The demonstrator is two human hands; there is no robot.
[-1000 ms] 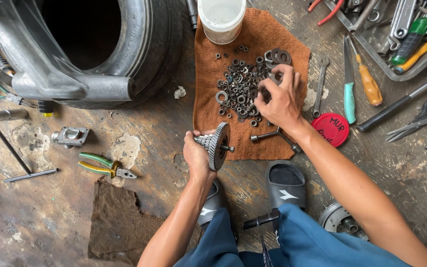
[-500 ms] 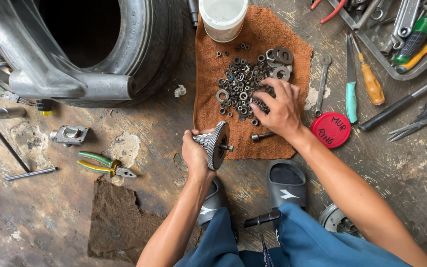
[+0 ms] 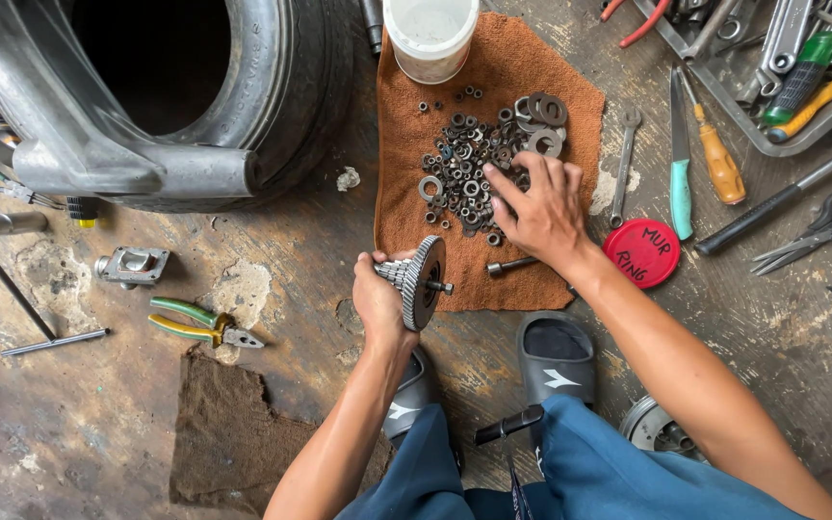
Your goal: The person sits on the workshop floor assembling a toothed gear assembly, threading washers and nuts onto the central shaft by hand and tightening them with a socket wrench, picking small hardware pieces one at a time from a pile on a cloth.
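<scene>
Washers (image 3: 469,173) lie heaped on the brown cloth (image 3: 532,77) under the right hand (image 3: 541,207), whose spread fingers sort through them; nothing is gripped. The left hand (image 3: 377,299), nearer the body, clasps a gear shaft (image 3: 421,279) tight. Picking seems underway; pinching one washer needs care

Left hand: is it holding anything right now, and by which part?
Yes. The left hand holds a gear shaft by its toothed shaft end, the large gear wheel clear of the grip.

Soft, even daylight gives a bright, sharp picture with faint shadows, mild wide-angle bending at the edges, and deep darkness inside the tyre (image 3: 146,67) at upper left.
</scene>
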